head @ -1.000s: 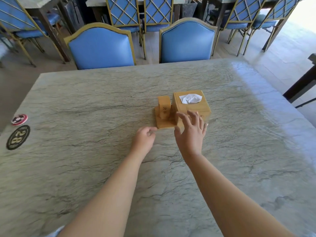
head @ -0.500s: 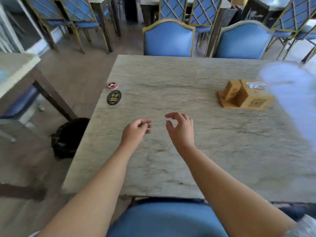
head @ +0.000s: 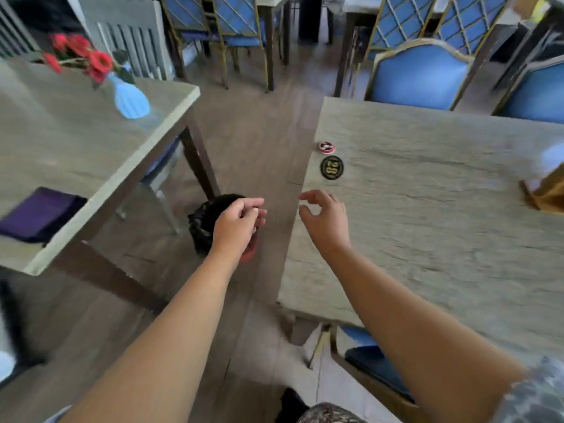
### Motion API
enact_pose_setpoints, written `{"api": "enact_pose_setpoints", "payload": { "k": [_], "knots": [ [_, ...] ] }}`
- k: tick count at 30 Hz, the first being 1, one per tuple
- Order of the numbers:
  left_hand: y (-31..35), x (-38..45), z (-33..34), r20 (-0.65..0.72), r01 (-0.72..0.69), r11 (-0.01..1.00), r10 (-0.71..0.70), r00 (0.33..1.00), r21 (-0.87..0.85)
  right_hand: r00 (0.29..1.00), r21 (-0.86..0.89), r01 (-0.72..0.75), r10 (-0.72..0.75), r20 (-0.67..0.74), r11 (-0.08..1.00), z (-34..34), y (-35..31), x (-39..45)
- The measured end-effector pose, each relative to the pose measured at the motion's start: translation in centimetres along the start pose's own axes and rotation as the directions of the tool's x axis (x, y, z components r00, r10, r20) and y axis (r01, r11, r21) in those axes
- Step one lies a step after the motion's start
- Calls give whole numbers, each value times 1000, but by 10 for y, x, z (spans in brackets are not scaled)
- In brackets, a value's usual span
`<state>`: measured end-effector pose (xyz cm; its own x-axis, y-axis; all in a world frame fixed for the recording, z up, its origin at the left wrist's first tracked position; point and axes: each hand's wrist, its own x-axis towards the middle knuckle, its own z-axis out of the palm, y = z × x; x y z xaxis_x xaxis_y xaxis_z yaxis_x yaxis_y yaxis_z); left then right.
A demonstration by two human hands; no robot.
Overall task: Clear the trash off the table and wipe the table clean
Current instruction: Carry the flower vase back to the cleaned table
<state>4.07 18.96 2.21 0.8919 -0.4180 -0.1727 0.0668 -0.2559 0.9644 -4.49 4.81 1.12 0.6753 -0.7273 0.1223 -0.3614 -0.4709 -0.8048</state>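
On the far left you see another table [head: 91, 154] with a folded purple cloth [head: 39, 213] near its edge and a blue vase [head: 131, 100] of red flowers [head: 81, 61] farther back. Between the two tables, down on the floor, sits a bin [head: 203, 228] lined with a black bag. Your left hand [head: 236, 224] hangs right over that bin, with its fingers curled in. Something small may be pinched there, but you cannot tell what. Your right hand [head: 326, 219] floats over the left edge of the marble table [head: 427, 239], loosely open, holding nothing. Just past it on the table lie a black round sticker [head: 331, 167] with the number 28 and a small red one [head: 326, 146]. At the far right edge sits a wooden box [head: 547, 193], partly cut off. Blue chairs [head: 421, 76] stand behind the table, and one [head: 366, 358] is tucked under its near side.
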Motion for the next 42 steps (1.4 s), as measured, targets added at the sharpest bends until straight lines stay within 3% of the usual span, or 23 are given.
{"api": "enact_pose_setpoints", "payload": {
  "k": [6,13,30,36,42],
  "knots": [
    [-20,64,-62,-90,70,994,-77,993,-86,997,62,39,-43,58,997,83,-32,33],
    [-24,175,-124,-155,125,984,-144,977,-126,992,114,-14,-1,125,993,170,-71,109],
    [-43,436,-290,-282,99,971,-159,946,-217,948,139,-36,-10,318,990,398,-188,289],
    [-62,522,-332,-314,81,986,-123,942,-144,940,207,-65,-9,341,976,483,-221,352],
    [-66,583,-348,-416,25,999,-3,909,47,922,210,-80,-8,387,974,535,-251,405]
  ]
}}
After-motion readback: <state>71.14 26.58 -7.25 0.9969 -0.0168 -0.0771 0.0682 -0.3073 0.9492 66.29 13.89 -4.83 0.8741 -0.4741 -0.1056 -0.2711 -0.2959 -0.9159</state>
